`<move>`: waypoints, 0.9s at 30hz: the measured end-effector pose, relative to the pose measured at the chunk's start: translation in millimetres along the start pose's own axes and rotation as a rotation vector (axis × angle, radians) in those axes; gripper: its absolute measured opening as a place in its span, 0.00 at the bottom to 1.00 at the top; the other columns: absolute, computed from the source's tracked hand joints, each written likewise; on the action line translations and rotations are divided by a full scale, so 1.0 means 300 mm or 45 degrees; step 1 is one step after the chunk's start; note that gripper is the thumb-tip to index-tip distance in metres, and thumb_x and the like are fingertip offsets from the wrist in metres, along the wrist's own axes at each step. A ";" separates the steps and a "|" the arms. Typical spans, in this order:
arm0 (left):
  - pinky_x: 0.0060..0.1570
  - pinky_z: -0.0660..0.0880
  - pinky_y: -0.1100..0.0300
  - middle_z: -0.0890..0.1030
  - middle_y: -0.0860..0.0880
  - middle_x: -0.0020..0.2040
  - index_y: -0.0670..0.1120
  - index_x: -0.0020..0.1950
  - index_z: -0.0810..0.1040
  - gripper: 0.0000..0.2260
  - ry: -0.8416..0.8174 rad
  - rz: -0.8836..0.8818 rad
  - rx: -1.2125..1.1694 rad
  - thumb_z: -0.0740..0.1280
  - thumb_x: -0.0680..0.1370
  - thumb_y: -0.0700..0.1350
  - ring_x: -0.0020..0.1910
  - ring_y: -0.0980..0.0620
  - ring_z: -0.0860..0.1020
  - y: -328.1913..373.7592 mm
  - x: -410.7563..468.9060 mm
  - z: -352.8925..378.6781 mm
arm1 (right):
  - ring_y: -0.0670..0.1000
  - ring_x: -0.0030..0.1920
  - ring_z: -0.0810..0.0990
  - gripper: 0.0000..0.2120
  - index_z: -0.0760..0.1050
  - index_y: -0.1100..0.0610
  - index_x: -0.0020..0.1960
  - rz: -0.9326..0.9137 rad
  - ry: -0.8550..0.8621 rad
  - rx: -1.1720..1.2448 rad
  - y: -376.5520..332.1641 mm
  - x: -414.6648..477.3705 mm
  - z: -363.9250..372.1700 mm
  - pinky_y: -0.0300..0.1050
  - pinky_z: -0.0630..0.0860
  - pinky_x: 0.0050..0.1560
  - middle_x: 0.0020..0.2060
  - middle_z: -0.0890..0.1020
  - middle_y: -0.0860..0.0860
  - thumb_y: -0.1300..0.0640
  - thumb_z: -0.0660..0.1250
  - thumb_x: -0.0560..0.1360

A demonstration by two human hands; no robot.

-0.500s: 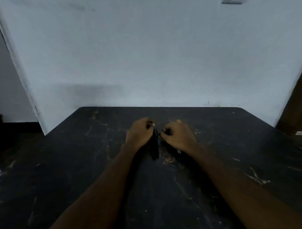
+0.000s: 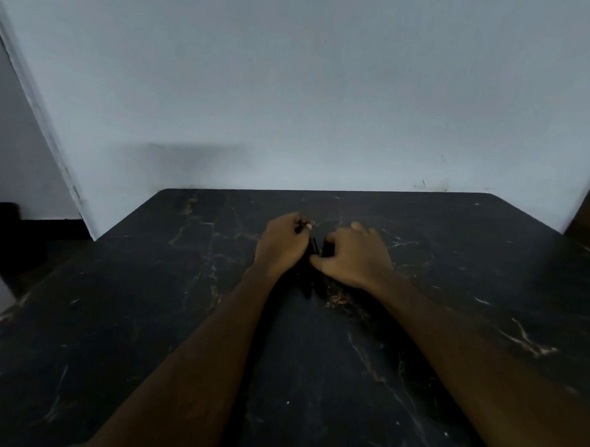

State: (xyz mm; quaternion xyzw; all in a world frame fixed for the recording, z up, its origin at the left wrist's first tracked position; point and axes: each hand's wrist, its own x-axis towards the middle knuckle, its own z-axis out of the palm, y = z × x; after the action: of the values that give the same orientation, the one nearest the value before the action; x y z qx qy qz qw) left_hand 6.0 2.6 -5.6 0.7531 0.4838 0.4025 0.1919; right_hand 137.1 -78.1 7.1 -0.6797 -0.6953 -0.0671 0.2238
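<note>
Both my hands meet near the middle of a black marbled table (image 2: 157, 328). My left hand (image 2: 281, 247) is curled round a small dark object (image 2: 314, 283), with a thin dark tip showing between its fingertips. My right hand (image 2: 355, 254) is curled round the same dark object from the right side. The object is slim and black, and its lower end sticks out towards me between the two wrists. Most of it is hidden by my fingers, and the dim light keeps me from telling what it is.
A pale wall (image 2: 316, 105) rises directly behind the table's far edge. A dark gap and floor lie beyond the table's left side. A brown surface (image 2: 587, 213) stands at the far right corner.
My hands have shifted slightly on the dark object, the right hand now closer over it. The camera has tilted down a little.
</note>
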 end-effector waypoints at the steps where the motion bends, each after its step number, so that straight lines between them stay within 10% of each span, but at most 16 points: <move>1: 0.44 0.75 0.55 0.82 0.49 0.44 0.46 0.48 0.81 0.08 0.006 -0.017 -0.026 0.64 0.79 0.47 0.44 0.50 0.79 -0.004 0.002 0.001 | 0.54 0.52 0.74 0.18 0.78 0.50 0.36 0.017 -0.018 0.003 -0.003 -0.005 -0.001 0.49 0.64 0.49 0.31 0.70 0.46 0.36 0.63 0.66; 9: 0.49 0.73 0.60 0.84 0.51 0.49 0.46 0.53 0.84 0.09 0.074 -0.075 -0.237 0.65 0.80 0.47 0.49 0.54 0.80 -0.011 0.005 -0.011 | 0.52 0.40 0.72 0.22 0.73 0.53 0.28 0.091 0.025 0.108 -0.002 -0.001 -0.022 0.47 0.66 0.44 0.25 0.68 0.47 0.36 0.63 0.66; 13: 0.36 0.69 0.59 0.79 0.51 0.35 0.50 0.36 0.77 0.16 0.084 -0.110 -0.310 0.64 0.80 0.55 0.34 0.57 0.76 -0.002 -0.003 -0.012 | 0.46 0.23 0.72 0.21 0.72 0.55 0.24 0.136 0.168 0.535 0.030 -0.003 -0.034 0.37 0.63 0.28 0.20 0.74 0.50 0.42 0.67 0.68; 19: 0.26 0.68 0.72 0.79 0.58 0.26 0.42 0.40 0.82 0.16 0.071 -0.118 -0.837 0.68 0.78 0.53 0.26 0.66 0.75 0.041 -0.015 -0.052 | 0.44 0.35 0.75 0.11 0.77 0.52 0.33 -0.047 0.246 0.567 0.051 -0.006 -0.056 0.45 0.72 0.34 0.31 0.78 0.46 0.49 0.72 0.69; 27: 0.22 0.62 0.66 0.75 0.57 0.24 0.42 0.51 0.85 0.12 -0.029 -0.106 -0.952 0.70 0.78 0.50 0.24 0.60 0.68 0.041 -0.031 -0.060 | 0.54 0.46 0.77 0.10 0.78 0.54 0.53 -0.207 0.434 0.074 0.094 0.012 -0.061 0.47 0.70 0.45 0.44 0.82 0.51 0.49 0.64 0.78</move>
State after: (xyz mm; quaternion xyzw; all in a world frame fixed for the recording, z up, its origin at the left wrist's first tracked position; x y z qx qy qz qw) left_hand -3.1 -13.1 9.9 0.6150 0.3314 0.5350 0.4752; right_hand 168.6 -80.3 18.9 -0.5934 -0.7015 -0.1789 0.3518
